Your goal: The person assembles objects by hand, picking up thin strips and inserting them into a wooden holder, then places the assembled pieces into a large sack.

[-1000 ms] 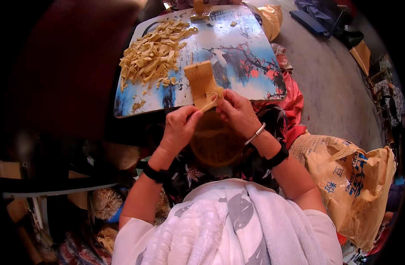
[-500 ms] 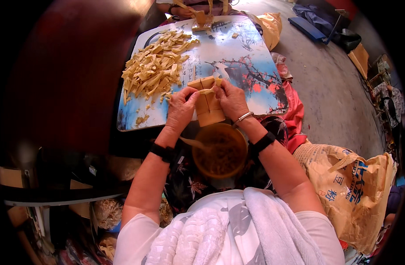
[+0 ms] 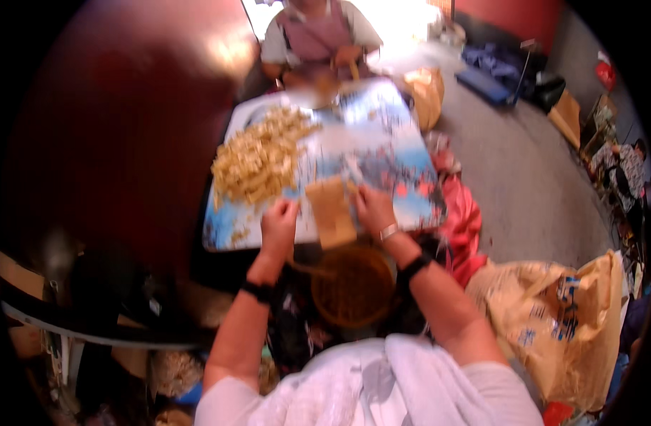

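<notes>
Both hands at near table edge (image 3: 226, 245). Left hand (image 3: 279, 226) and right hand (image 3: 371, 207) pinch opposite sides of a tan strip (image 3: 331, 211), which overhangs that edge above the bowl (image 3: 354, 287). Pile (image 3: 258, 157) lies well apart, left.

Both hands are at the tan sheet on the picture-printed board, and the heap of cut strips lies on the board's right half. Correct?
Not quite. In the head view the heap of cut strips lies on the left half of the board, not the right. The left hand and right hand are both at the tan sheet.
</notes>
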Available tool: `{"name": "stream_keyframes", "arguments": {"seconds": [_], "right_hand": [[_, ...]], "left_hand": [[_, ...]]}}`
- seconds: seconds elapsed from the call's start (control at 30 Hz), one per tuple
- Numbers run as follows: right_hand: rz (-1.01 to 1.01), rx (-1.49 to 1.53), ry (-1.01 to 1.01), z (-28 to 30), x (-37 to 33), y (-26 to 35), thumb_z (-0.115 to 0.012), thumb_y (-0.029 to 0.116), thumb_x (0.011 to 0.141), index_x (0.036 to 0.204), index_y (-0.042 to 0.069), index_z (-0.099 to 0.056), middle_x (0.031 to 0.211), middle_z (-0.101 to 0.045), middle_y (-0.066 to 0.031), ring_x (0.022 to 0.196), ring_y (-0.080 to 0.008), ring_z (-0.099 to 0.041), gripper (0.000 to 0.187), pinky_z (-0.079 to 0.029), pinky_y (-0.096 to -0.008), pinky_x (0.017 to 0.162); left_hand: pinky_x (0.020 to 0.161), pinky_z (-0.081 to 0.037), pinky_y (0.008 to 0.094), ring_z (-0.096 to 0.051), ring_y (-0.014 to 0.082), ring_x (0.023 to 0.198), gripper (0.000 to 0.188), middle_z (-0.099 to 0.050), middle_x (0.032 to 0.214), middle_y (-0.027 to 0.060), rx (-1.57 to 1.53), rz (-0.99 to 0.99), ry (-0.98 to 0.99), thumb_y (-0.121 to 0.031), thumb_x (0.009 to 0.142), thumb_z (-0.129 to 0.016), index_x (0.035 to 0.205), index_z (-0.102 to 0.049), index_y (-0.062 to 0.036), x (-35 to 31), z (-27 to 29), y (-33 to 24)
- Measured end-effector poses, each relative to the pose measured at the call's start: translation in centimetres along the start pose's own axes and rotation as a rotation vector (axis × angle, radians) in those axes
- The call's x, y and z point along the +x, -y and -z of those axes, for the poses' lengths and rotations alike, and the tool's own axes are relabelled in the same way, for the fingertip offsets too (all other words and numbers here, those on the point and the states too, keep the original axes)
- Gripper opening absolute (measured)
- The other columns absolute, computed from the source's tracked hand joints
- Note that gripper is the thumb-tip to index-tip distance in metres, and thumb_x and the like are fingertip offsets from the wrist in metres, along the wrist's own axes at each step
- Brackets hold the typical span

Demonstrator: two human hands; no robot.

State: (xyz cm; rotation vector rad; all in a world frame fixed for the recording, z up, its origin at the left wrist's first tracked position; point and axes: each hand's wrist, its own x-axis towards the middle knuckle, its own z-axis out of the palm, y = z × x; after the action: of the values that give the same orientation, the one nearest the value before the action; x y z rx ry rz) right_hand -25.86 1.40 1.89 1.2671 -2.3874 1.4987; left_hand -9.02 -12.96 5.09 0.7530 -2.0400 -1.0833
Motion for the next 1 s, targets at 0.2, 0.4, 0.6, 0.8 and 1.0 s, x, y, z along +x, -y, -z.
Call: {"name": "stream_keyframes", "arguments": {"seconds": [0.2,0.4,0.6,0.8,1.0], "right_hand": [[-0.186,0.400,0.130,3.5,-2.8,4.3,-0.056,0.021,0.094,0.091,0.004,-0.057,0.067,-0.062,-0.0095,0.059,-0.0215,-0.063,0.017,-0.048,-0.0352,0.056],[-0.386,0.810,0.272,3.6,-7.3,7.5,-0.059,0.027,0.097,0.093,0.004,-0.057,0.067,-0.060,0.0006,0.055,-0.0054,-0.054,0.023,-0.043,-0.0220,0.048],[-0.334,0.722,0.326,4.6,-8.6,8.6,-0.062,0.019,0.095,0.106,0.006,-0.058,0.079,-0.061,0.0017,0.063,-0.0033,-0.054,0.019,-0.043,-0.0178,0.054],[-0.301,0.857,0.483,5.4,-9.5,8.3,-0.065,0.016,0.093,0.106,0.007,-0.057,0.080,-0.062,0.0029,0.065,-0.0028,-0.055,0.018,-0.043,-0.0170,0.054],[-0.294,0.866,0.557,6.5,-9.4,9.7,-0.066,0.017,0.090,0.095,0.007,-0.058,0.069,-0.060,0.0027,0.060,-0.0022,-0.052,0.013,-0.042,-0.0190,0.052]], "left_hand": [[0.046,-0.035,0.0199,-0.041,0.0031,0.053,0.012,-0.050,0.067,-0.0061,-0.450,0.319,0.123,-0.016,0.095,-0.058,0.093,-0.065,-0.0072,-3.8,0.9,-4.9],[0.048,-0.033,0.0206,-0.039,0.0046,0.052,0.014,-0.046,0.063,-0.0048,-0.741,0.352,0.256,-0.018,0.099,-0.055,0.102,-0.060,-0.0050,-7.8,-1.1,-7.1],[0.047,-0.033,0.0202,-0.041,0.0052,0.051,0.007,-0.057,0.072,0.0004,-0.787,0.347,0.303,-0.011,0.097,-0.056,0.097,-0.058,-0.0046,-8.7,-1.0,-6.2],[0.046,-0.036,0.0195,-0.043,0.0062,0.050,0.007,-0.058,0.072,0.0010,-1.065,0.540,0.471,-0.013,0.097,-0.057,0.095,-0.056,-0.0066,-9.9,0.5,-6.2],[0.046,-0.033,0.0183,-0.042,0.0047,0.049,0.008,-0.053,0.068,-0.0012,-1.077,0.565,0.413,-0.014,0.098,-0.055,0.094,-0.056,-0.0076,-11.1,0.6,-7.6]]}}
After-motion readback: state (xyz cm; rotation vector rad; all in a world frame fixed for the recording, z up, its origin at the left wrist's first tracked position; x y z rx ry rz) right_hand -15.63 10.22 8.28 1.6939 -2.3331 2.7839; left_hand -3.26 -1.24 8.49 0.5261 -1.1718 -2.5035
